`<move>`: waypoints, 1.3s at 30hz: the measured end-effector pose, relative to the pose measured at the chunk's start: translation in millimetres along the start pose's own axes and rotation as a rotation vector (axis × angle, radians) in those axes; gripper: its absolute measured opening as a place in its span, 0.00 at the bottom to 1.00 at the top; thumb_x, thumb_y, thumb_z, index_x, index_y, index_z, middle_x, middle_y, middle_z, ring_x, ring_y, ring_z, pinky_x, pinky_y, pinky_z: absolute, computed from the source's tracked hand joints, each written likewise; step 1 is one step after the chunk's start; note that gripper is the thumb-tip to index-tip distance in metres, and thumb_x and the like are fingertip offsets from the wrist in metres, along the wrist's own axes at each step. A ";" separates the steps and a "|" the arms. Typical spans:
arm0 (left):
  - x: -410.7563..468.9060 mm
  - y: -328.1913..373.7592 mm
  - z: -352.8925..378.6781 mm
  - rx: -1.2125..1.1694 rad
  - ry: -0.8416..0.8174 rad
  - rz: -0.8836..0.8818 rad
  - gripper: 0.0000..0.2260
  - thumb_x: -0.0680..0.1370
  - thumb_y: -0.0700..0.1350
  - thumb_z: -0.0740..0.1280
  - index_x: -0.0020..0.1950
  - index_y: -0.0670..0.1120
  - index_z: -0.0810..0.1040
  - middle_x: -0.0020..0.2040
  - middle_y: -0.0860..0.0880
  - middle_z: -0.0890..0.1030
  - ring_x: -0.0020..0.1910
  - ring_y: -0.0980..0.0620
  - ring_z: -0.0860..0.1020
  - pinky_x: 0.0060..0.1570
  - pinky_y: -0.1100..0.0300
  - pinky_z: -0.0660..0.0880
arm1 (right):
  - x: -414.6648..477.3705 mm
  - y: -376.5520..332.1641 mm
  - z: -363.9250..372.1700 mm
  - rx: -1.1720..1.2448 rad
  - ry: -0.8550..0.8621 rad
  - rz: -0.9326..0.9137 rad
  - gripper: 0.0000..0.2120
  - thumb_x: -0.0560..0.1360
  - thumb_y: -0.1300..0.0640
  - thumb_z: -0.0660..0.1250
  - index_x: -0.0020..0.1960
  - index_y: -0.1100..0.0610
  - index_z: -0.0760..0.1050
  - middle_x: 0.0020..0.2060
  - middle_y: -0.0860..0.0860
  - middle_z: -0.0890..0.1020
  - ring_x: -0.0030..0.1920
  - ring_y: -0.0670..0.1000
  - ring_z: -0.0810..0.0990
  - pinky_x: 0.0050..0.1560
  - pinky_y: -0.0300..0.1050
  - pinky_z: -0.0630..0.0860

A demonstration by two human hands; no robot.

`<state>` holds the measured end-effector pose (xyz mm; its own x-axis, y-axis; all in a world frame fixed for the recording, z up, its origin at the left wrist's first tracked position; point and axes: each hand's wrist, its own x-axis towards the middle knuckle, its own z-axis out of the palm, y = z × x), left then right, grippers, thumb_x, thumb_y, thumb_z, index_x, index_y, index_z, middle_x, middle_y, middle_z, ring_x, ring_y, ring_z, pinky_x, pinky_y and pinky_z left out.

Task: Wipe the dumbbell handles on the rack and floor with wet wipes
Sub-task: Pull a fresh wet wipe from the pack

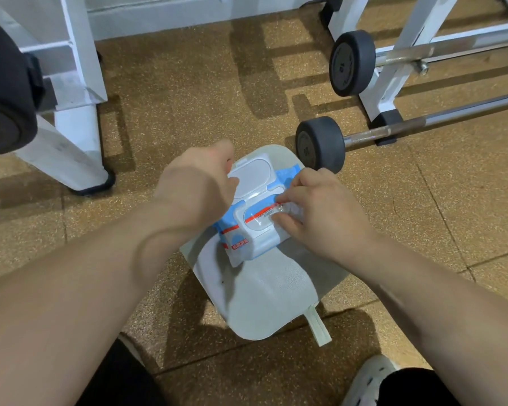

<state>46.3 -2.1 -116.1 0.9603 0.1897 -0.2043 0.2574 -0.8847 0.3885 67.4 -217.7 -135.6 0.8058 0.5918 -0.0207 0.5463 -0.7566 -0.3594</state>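
Step in hand: opening the wet wipes pack (248, 227) at frame centre, lying on a grey pad (264, 297) on the floor. The left hand (194, 183) holds the flip lid (251, 177) back; the right hand (320, 212) has its fingers (285, 219) pinching the clear seal sticker (279, 213). Next move, as judged: peel the seal and draw out one wipe. Count: one pack; two dumbbells (320, 143) at upper right, handles unwiped.

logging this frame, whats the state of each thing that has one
wet wipes pack: lying on the grey mat, flip lid open
flip lid: swung back, held by left hand
seal sticker: pinched by right hand, partly peeled
grey mat: flat on floor
barbell: resting on floor
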 end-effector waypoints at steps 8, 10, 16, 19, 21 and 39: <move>1.7 -3.6 0.4 -0.047 -0.036 0.109 0.05 0.74 0.48 0.71 0.46 0.52 0.76 0.36 0.54 0.75 0.43 0.45 0.76 0.45 0.54 0.75 | 4.0 -14.1 7.5 0.131 0.011 0.048 0.05 0.74 0.55 0.72 0.40 0.54 0.80 0.39 0.51 0.80 0.45 0.56 0.75 0.47 0.49 0.72; 0.4 -0.5 -0.5 -0.093 -0.046 0.145 0.03 0.75 0.49 0.71 0.47 0.54 0.80 0.34 0.58 0.72 0.43 0.48 0.74 0.45 0.59 0.71 | 5.5 -16.9 5.2 0.264 -0.004 0.069 0.04 0.74 0.55 0.71 0.41 0.53 0.79 0.38 0.45 0.79 0.45 0.51 0.73 0.47 0.43 0.69; -4.4 5.2 1.3 -0.178 -0.344 0.091 0.06 0.72 0.52 0.72 0.37 0.51 0.84 0.32 0.54 0.78 0.34 0.57 0.73 0.36 0.61 0.69 | 7.2 -11.2 -3.6 0.526 -0.343 0.012 0.11 0.72 0.56 0.67 0.51 0.47 0.85 0.41 0.46 0.85 0.44 0.48 0.80 0.48 0.42 0.74; -5.8 2.8 4.6 -0.081 -0.364 0.125 0.08 0.70 0.55 0.76 0.37 0.52 0.84 0.37 0.55 0.79 0.40 0.57 0.77 0.41 0.60 0.74 | 13.8 4.2 -8.9 0.611 -0.136 0.120 0.08 0.73 0.64 0.72 0.45 0.52 0.85 0.35 0.42 0.83 0.35 0.42 0.79 0.40 0.36 0.73; -9.2 3.4 8.3 -0.016 -0.333 0.160 0.10 0.70 0.57 0.77 0.39 0.52 0.83 0.39 0.56 0.76 0.44 0.56 0.77 0.43 0.59 0.73 | 16.6 10.5 -6.9 0.484 -0.038 0.099 0.07 0.71 0.62 0.75 0.43 0.51 0.84 0.36 0.42 0.81 0.36 0.41 0.77 0.40 0.35 0.72; -10.7 -3.9 7.7 -0.025 -0.312 0.072 0.25 0.66 0.56 0.81 0.33 0.48 0.65 0.32 0.52 0.68 0.30 0.52 0.64 0.30 0.56 0.58 | 24.0 -6.3 13.1 -0.018 -0.055 -0.369 0.06 0.71 0.57 0.70 0.36 0.52 0.82 0.32 0.48 0.77 0.36 0.56 0.75 0.31 0.45 0.72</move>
<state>34.2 -4.0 -122.4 0.8979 -0.0163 -0.4398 0.1962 -0.8797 0.4332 80.3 -195.2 -146.0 0.5404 0.8395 0.0566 0.8022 -0.4938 -0.3357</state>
